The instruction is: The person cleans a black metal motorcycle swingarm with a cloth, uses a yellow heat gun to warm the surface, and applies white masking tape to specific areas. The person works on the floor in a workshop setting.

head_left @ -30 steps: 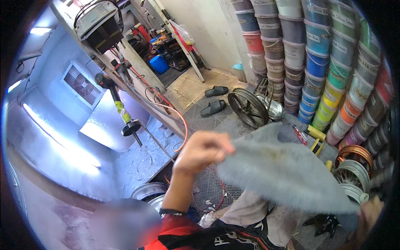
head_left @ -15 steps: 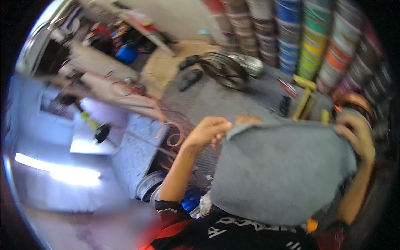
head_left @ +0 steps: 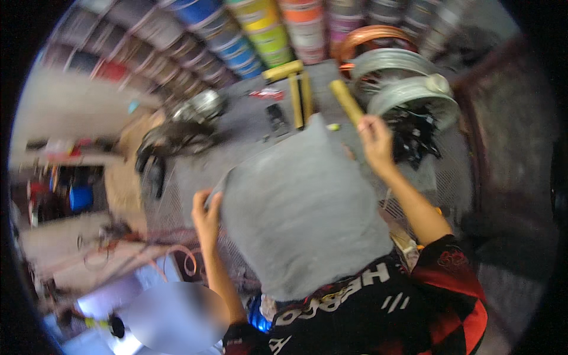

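At far left, a blue container (head_left: 81, 198) sits in a dim, smeared clutter too soft to sort out. Tub stacks (head_left: 257, 23) run along the top, cut off by the upper edge. In the lower left a blurred oval hides part of the bright booth. The dark wheel (head_left: 189, 142), left of centre, is blurred.

The left hand (head_left: 207, 222) is at the left edge of the grey cloth (head_left: 302, 213), thumb side against it, its grip slightly parted; whether it pinches the fabric I cannot tell. The cloth spreads over the middle of the frame, hiding most of the person's lap. Above it stands a yellow frame (head_left: 302, 97).

The right hand (head_left: 377, 145), right of centre, overlaps the lower end of a yellow bar (head_left: 344, 97); its fingers are bent, but I cannot tell whether they close on anything. Stacked rims (head_left: 408, 87) at upper right partly cover one another.

Half a second ago both hands were at the cloth's upper corners; now a gap separates the right hand from it. The view has swung, bringing the tubs leftward.
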Action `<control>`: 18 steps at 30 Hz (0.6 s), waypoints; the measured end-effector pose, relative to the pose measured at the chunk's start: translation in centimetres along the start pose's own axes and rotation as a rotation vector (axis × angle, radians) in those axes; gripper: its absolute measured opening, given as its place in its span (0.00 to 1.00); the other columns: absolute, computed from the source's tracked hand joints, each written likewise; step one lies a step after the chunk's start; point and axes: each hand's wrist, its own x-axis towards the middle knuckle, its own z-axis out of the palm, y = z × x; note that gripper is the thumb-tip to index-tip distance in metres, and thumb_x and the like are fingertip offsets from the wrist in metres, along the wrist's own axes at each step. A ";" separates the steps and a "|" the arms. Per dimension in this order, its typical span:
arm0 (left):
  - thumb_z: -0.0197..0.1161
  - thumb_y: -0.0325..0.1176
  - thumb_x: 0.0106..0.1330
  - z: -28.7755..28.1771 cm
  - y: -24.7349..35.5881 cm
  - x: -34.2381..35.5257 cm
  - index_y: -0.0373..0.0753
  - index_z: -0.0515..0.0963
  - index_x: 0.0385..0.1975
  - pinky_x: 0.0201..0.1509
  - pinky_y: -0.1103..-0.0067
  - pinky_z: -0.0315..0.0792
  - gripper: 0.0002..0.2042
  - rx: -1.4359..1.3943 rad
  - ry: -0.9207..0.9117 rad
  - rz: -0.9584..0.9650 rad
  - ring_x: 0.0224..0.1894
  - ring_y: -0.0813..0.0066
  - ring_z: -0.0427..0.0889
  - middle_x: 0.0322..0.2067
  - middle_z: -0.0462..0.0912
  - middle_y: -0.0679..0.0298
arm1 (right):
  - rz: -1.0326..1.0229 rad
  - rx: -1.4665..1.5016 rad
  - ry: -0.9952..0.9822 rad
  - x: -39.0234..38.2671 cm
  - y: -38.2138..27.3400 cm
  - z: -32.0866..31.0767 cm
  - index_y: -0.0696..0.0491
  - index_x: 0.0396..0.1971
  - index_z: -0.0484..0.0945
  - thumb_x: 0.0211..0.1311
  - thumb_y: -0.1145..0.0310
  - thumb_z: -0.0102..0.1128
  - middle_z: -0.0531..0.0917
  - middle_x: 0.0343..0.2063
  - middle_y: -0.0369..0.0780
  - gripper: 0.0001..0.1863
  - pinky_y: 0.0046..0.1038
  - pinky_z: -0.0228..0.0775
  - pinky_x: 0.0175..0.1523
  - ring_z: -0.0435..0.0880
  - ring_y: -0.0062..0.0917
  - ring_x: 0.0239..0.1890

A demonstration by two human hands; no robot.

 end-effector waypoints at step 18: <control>0.55 0.36 0.72 -0.2 -0.4 0.5 0.35 0.74 0.39 0.44 0.81 0.67 0.10 -0.033 0.093 -0.185 0.37 0.80 0.70 0.35 0.76 0.67 | 0.846 -0.201 0.546 -14.9 32.3 -2.8 0.68 0.59 0.60 0.43 0.64 0.73 0.71 0.54 0.56 0.45 0.35 0.59 0.64 0.70 0.44 0.58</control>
